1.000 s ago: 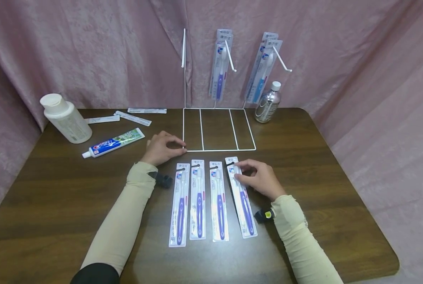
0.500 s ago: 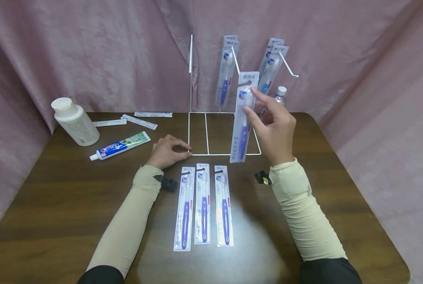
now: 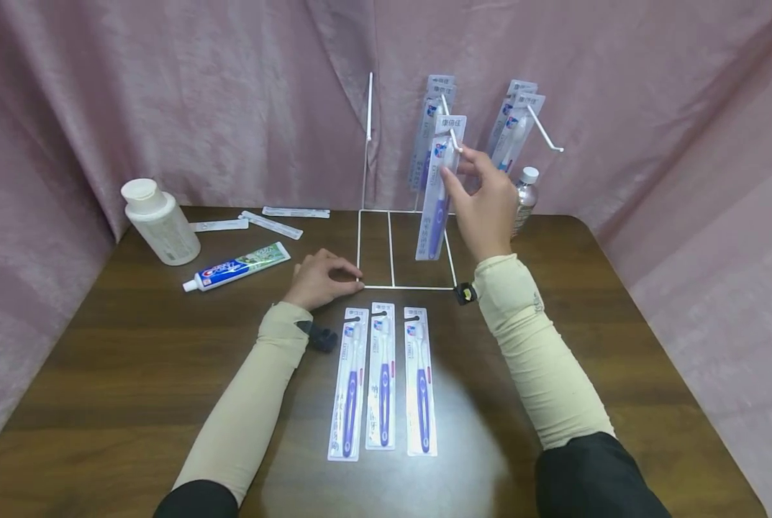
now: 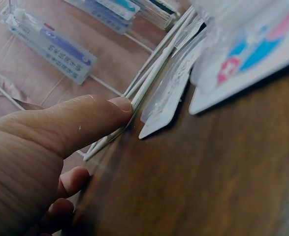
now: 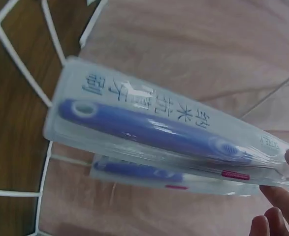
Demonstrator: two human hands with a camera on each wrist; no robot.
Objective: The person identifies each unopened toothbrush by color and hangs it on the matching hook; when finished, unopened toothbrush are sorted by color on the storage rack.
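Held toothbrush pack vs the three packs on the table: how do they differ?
The held toothbrush pack hangs upright in the air, pinched by the right hand at the middle hook; the three packs lie flat on the table, untouched. All show the same clear blister with a purple-handled brush.

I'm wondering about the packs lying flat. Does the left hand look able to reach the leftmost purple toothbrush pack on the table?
Probably yes. The left hand rests at the white wire rack's base, and the leftmost purple toothbrush pack lies just beside that wrist on the brown table, with nothing between them.

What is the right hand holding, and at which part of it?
The right hand pinches a packaged toothbrush near the top of its card, at the rack's middle hook.
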